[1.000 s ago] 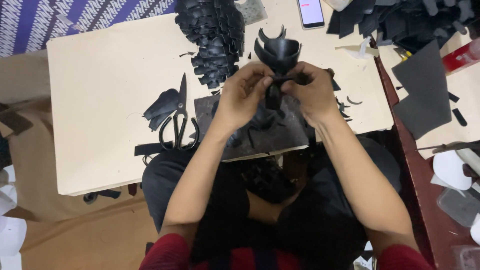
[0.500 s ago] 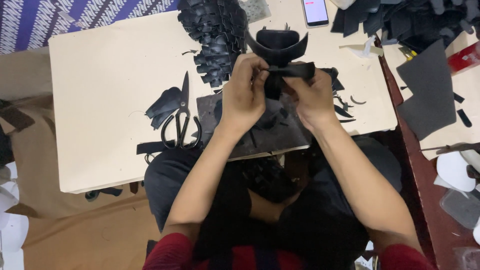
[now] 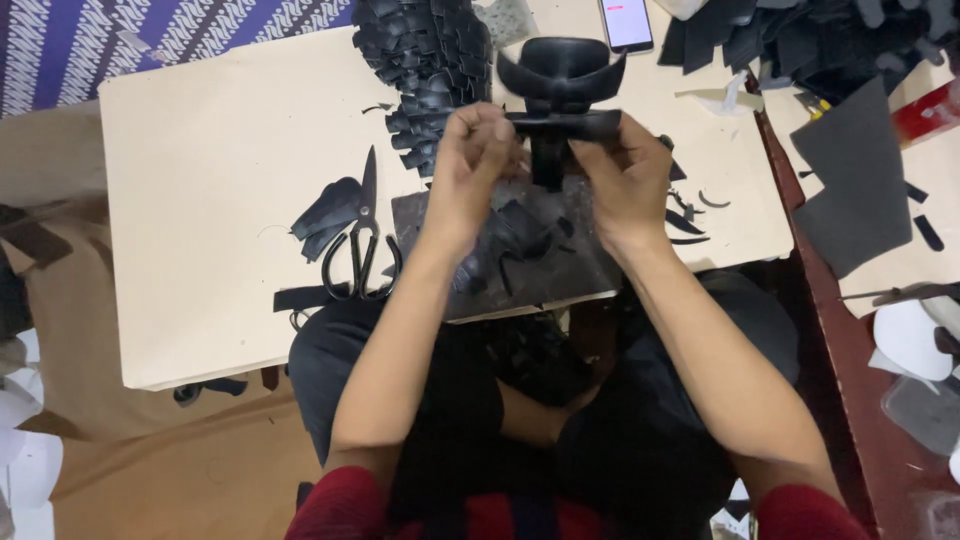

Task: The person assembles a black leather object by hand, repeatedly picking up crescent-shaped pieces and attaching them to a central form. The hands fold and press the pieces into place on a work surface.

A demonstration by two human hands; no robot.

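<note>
A curved black leather piece [image 3: 562, 85] with two upswept ends is held up above the pale low table [image 3: 220, 180], a flat black strap [image 3: 570, 123] stretched across its base so both ends can be pinched and kept taut. The left hand [image 3: 478, 165] closes its fingers on the strap's left end and the right hand [image 3: 625, 175] grips the right end, level with each other. Below them lies a dark work mat [image 3: 520, 270] strewn with offcuts, black scissors [image 3: 362, 240] to its left within easy reach, a heap of cut black pieces [image 3: 425, 60] behind, and a phone [image 3: 627, 22] at the far edge.
</note>
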